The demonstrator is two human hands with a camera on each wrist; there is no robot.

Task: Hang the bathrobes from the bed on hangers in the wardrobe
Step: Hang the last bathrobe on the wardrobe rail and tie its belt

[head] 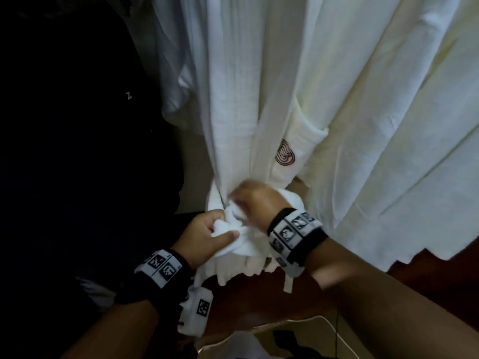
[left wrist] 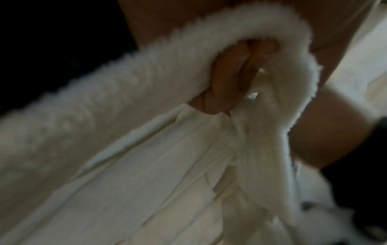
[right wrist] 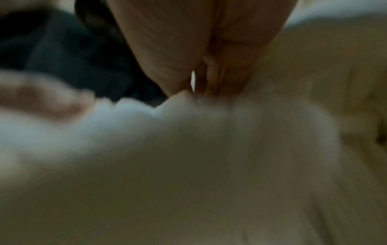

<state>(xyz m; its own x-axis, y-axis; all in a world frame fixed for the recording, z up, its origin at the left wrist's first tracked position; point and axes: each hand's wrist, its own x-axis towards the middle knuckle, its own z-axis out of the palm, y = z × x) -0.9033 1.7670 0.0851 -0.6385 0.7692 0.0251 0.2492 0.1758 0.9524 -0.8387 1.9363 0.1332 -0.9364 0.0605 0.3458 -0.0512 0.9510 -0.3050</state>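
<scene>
Tying the soft white fluffy belt [head: 234, 235] round the long white hanging bathrobe [head: 259, 104], the left hand [head: 207, 234] curls tight on one end. The right hand [head: 255, 203] looks closed on the other, though it is blurry. Pull both ends evenly for a snug knot.
</scene>
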